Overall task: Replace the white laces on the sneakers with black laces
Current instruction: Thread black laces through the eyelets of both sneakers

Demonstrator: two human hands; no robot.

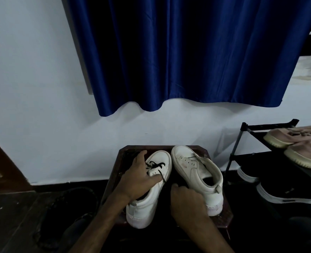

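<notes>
Black lace (156, 165) partly threads the left sneaker (147, 203) on the stool (121, 152) under a spread left hand (140, 178); the right sneaker (196, 172) looks unlaced (right hand (185, 201) curled at its heel, grip unclear).

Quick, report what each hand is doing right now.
Left hand: open, fingers spread on the black-laced sneaker.
Right hand: fingers curled beside the other sneaker; grip cannot be told.

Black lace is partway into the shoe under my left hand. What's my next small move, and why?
Probably pinch the loose black lace end with your right hand and thread the next eyelet: the left sneaker looks only partly laced, steadied by your left hand.
</notes>
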